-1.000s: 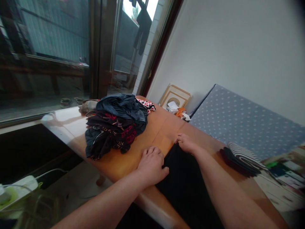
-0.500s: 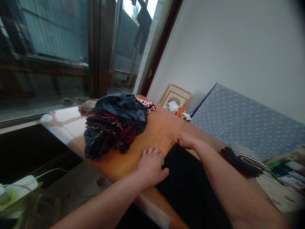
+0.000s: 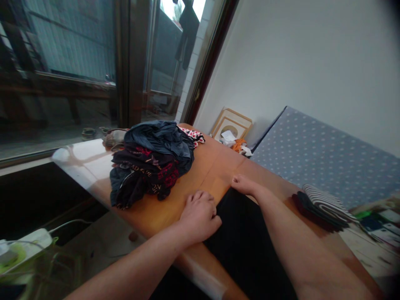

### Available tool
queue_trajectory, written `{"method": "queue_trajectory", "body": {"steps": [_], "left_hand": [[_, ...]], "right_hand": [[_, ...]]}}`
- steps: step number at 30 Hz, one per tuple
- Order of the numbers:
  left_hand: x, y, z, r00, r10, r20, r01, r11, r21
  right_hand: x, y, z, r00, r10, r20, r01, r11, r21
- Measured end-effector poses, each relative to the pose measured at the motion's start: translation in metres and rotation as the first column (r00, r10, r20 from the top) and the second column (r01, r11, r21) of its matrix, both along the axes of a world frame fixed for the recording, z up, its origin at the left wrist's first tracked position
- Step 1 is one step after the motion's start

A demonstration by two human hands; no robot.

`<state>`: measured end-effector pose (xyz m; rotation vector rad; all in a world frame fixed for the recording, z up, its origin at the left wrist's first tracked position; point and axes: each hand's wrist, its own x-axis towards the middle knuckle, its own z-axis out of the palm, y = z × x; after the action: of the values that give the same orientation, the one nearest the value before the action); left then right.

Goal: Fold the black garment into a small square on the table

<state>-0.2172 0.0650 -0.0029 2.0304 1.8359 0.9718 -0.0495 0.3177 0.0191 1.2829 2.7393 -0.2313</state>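
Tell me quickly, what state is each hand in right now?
Left hand: palm down at the black cloth's edge; whether it grips cannot be told.
Right hand: closed, holding the black cloth.

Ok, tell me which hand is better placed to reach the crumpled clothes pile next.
Probably the left hand: it lies palm down by the table edge, nearer the crumpled clothes pile. The right hand is farther off, with curled fingers at the far end of the black cloth.

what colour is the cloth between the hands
The cloth is black; it shows best in the head view.
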Motion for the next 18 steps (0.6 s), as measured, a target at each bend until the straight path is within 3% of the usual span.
{"method": "queue_trajectory", "body": {"steps": [8, 18], "left_hand": [[0.003, -0.002, 0.004, 0.991, 0.009, 0.135, -0.011, 1.000, 0.015], [0.001, 0.002, -0.002, 0.995, 0.078, 0.068, -0.073, 0.994, -0.083]], "right_hand": [[0.005, 0.006, -0.011, 1.000, -0.012, 0.008, 0.012, 1.000, 0.024], [0.006, -0.035, -0.010, 0.983, -0.168, -0.077, 0.183, 0.946, 0.267]]}}
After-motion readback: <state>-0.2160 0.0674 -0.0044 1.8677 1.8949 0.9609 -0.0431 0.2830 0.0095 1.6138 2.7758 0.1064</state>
